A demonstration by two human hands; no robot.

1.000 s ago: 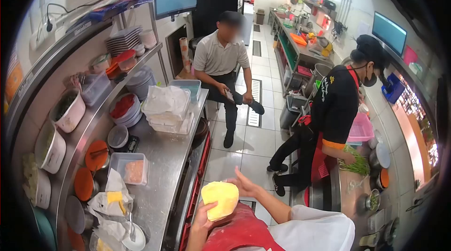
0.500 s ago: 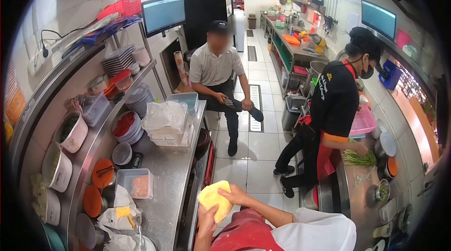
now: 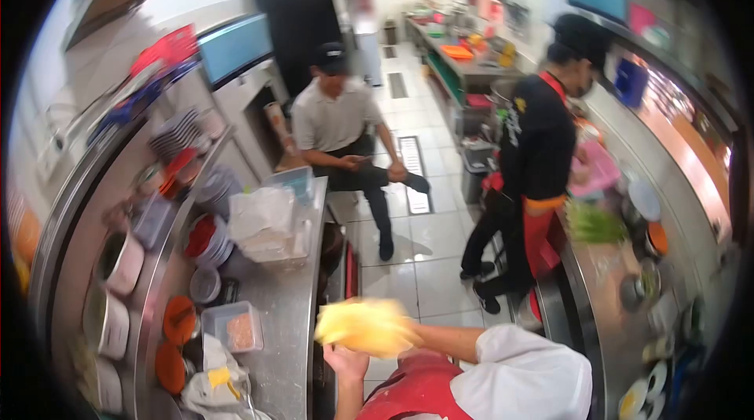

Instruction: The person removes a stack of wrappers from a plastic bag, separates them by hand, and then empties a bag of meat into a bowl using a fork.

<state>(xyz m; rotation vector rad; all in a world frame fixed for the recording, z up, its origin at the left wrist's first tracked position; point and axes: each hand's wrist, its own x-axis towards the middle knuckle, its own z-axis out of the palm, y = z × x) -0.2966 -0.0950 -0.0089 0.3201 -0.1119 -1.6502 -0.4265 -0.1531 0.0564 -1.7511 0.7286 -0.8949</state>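
Note:
A yellow sheet (image 3: 365, 327), soft and cloth-like, is held in front of my red apron (image 3: 416, 388) and is blurred by motion. My left hand (image 3: 345, 361) grips its lower left side, closed on it. At its right end, my right hand (image 3: 410, 335) is mostly covered by the sheet and smeared, so its fingers cannot be made out. To the left on the steel counter, a smaller yellow piece (image 3: 218, 377) lies on a crumpled white cloth or paper (image 3: 206, 390).
The counter (image 3: 287, 318) on my left carries a tub of pinkish food (image 3: 242, 332), stacked white boxes (image 3: 263, 223) and orange lids (image 3: 179, 319). A seated person (image 3: 334, 117) is ahead. A co-worker in black (image 3: 542, 137) stands at the right counter by green vegetables (image 3: 594, 222).
The yellow sheet has turned from upright to spread sideways, moving quickly and now hiding my right hand. My view has tilted and shifted. The co-worker's arm has moved back toward the pink basket.

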